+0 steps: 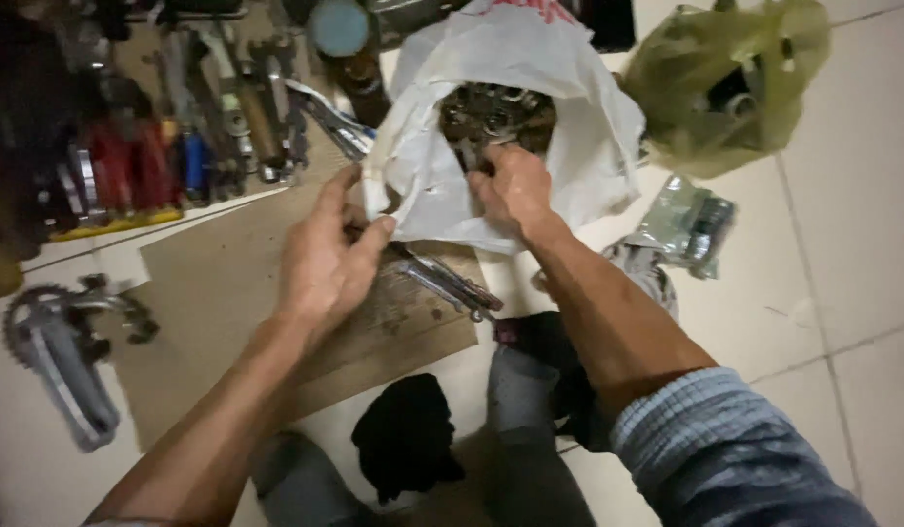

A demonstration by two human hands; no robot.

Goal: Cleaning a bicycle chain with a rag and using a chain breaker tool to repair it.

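Observation:
A white plastic bag (579, 127) lies open on the floor, filled with several dark metal nuts and parts (496, 112). My left hand (330, 254) pinches the bag's near-left rim and holds it open. My right hand (511, 185) reaches into the bag's mouth, its fingers closed among the metal parts; what they hold is hidden. A blue sleeve covers my right upper arm.
A cardboard sheet (218, 283) lies under my left hand with spanners (447, 283) on it. Rows of hand tools (179, 127) lie at the upper left, a bicycle crank (61, 351) at the left. A green plastic bag (725, 78) and a small packet (686, 224) sit at the right. A black cloth (408, 434) lies near.

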